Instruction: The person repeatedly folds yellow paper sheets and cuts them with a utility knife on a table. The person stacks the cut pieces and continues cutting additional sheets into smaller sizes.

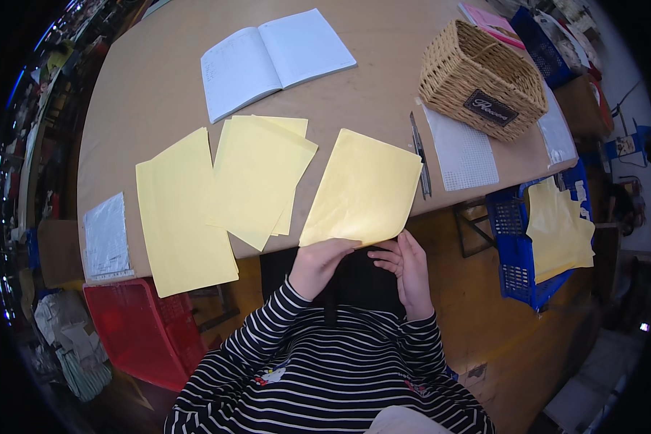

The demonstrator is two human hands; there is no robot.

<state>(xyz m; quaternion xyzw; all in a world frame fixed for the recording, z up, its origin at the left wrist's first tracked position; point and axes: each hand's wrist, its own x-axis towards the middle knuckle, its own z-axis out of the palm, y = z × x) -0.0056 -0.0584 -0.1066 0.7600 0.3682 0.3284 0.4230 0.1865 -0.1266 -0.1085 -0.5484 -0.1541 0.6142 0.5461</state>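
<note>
Over the table [383, 98], yellow paper [362, 188] pointing lengthwise away is pinched by left hand [320, 265], touched by right hand [408, 273], grip unclear.

The table [159, 87] is covered in plain brown material. Left of the table, racking [32, 145] is crowded and dim; blue-tinged lights [19, 79] show farther left. The floor [484, 354] below the table is yellow-brown with a dull sheen. A red crate [130, 325] is located at the table's near left corner, a blue crate [511, 286] at its near right.
</note>
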